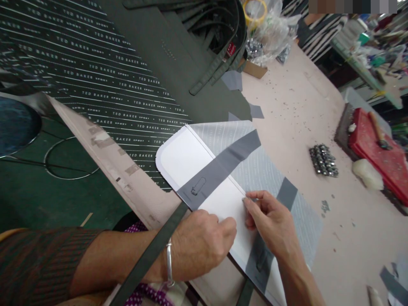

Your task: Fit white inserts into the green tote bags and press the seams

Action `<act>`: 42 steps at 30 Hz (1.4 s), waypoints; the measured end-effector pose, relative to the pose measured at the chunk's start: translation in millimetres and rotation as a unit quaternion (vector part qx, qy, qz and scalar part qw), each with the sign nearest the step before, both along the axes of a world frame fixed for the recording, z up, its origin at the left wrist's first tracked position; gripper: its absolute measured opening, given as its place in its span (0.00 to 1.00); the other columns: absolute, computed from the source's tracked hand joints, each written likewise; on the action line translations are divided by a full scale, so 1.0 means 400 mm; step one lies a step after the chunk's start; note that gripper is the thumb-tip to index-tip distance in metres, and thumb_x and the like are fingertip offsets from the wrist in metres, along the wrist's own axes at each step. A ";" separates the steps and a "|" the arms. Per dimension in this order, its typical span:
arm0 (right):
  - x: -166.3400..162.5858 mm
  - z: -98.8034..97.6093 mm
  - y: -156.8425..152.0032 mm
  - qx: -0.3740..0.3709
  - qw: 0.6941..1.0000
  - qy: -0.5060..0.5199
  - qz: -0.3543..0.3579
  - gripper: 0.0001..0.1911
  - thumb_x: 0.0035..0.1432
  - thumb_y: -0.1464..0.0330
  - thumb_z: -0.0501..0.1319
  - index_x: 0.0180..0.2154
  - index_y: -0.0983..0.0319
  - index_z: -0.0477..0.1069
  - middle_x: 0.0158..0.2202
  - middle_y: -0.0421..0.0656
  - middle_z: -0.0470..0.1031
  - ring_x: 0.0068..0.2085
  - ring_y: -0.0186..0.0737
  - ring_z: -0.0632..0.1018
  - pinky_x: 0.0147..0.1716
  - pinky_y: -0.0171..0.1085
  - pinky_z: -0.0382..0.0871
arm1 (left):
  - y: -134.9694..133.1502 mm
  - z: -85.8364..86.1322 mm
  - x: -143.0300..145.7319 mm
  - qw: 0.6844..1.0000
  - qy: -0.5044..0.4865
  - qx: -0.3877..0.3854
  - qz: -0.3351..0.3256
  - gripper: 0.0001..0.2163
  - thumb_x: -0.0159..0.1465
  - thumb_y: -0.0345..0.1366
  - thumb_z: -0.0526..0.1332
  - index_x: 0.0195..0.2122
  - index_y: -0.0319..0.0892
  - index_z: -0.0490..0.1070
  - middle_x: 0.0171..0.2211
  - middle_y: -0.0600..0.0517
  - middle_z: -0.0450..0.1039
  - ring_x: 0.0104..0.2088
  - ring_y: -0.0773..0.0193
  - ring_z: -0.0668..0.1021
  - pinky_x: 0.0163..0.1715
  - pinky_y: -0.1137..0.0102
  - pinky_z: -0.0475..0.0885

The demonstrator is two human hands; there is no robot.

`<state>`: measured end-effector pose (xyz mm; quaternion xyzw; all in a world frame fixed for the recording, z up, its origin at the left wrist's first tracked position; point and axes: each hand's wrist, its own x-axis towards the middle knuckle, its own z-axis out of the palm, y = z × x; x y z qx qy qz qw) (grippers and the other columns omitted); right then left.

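Note:
A white panel [188, 157] with a rounded corner lies at a slant on the table, joined along a seam to a pale see-through printed sheet [210, 131]. Two grey strips cross both; the nearer-left grey strip [219, 168] carries a small drawn or stitched outline. My left hand [207, 240] is closed in a fist over the panel's near edge; its fingertips are hidden. A dark green strap [153, 250] runs across that wrist up to the panel edge. My right hand [269, 223] pinches thumb to forefinger at the seam, and what lies between them is too small to tell.
Dark printed fabric [111, 93] spreads over the left of the table, with a pile of dark straps [216, 38] behind. Right of the panel are a cluster of shiny metal pieces [323, 160], a whitish lump [368, 174] and a red tray [376, 144] with a wooden-handled tool [378, 127].

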<state>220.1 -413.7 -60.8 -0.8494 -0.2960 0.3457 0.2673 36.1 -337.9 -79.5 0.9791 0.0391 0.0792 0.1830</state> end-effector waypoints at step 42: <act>0.042 -0.019 -0.053 0.127 0.982 0.101 -0.096 0.25 0.52 0.52 0.66 0.43 0.61 0.65 0.24 0.35 0.72 0.21 0.36 0.75 0.18 0.35 0.72 | 0.007 -0.002 0.003 1.000 0.005 -0.001 -0.012 0.03 0.67 0.31 0.55 0.39 0.42 0.66 0.34 0.54 0.67 0.24 0.61 0.71 0.19 0.62 0.64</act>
